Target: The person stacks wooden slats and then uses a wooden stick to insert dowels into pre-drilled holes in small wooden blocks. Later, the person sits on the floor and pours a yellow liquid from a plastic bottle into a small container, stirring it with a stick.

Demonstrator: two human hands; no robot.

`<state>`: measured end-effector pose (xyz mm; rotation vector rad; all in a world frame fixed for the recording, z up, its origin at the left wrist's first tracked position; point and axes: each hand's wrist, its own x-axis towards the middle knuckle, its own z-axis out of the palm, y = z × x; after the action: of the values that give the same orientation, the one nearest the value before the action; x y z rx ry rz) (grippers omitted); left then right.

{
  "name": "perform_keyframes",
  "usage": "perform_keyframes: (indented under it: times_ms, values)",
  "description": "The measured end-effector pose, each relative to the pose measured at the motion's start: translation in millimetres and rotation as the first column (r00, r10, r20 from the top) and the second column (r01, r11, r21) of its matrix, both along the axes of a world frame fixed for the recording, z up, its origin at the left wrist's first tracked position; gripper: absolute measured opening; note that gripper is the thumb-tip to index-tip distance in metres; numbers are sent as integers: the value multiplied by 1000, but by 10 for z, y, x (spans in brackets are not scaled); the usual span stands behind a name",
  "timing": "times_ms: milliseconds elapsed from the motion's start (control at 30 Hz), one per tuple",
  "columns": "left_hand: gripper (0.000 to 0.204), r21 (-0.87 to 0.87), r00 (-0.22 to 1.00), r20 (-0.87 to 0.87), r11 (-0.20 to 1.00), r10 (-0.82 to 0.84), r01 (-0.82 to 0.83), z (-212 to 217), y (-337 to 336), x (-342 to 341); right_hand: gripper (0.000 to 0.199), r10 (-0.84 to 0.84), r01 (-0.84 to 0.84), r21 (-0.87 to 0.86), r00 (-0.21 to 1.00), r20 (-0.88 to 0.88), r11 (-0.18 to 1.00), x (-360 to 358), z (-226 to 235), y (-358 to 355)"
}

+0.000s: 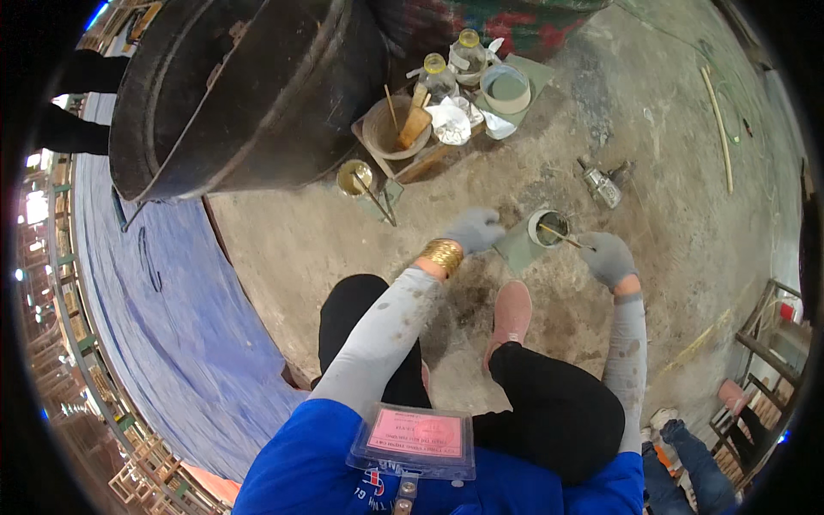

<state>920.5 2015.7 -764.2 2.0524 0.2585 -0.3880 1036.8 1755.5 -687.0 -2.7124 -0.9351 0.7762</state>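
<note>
Head view, looking down on a squatting person in a blue top and black trousers, both hands in grey gloves, on a stained concrete floor. The right hand has its fingers closed around the end of a thin stick, whose other end dips into a small round tin standing on a flat green card just ahead of the person's pink shoe. The left hand, with a gold bangle at the wrist, lies beside the tin with fingers curled together; whether they touch the tin's wall or the card cannot be told. Beyond the hands, a shallow wooden tray carries a tan bucket with a wooden paddle in it, two clear jars with yellow lids, crumpled white bags and a pale round tub. A second small tin with its own stick stands near the tray's near corner. A metal tool lies on the floor, well apart to the right. A large black curved vessel fills the upper left, and a broad blue curved surface sweeps along the left. The tin's contents are too dark to make out, and a badge holder on the chest covers part of the lap. Another person's legs are cut off at the lower right edge.
</note>
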Motion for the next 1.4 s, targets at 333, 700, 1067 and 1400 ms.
perform_keyframes:
  times_ms: [333, 700, 1067, 1400]
  values:
    - [28, -269, 700, 395, 803, 595, -531, 1068, 1041, 499, 29, -357, 394, 391, 919, -166, 832, 66, 29, -76]
    - [75, 487, 853, 487, 752, 189, -445, 1414, 1528, 1739, 22, -497, 524, 586, 838, -226, 618, 61, -275, -292]
    - [61, 490, 949, -246, 819, -197, 298, 1191, 1844, 2369, 24, -577, 662, 493, 744, -337, 565, -2, -352, -606]
    - [65, 133, 947, -191, 949, -257, 285, 758, 2094, 2416, 24, -636, 844, 341, 535, -556, 413, 5, -275, -790]
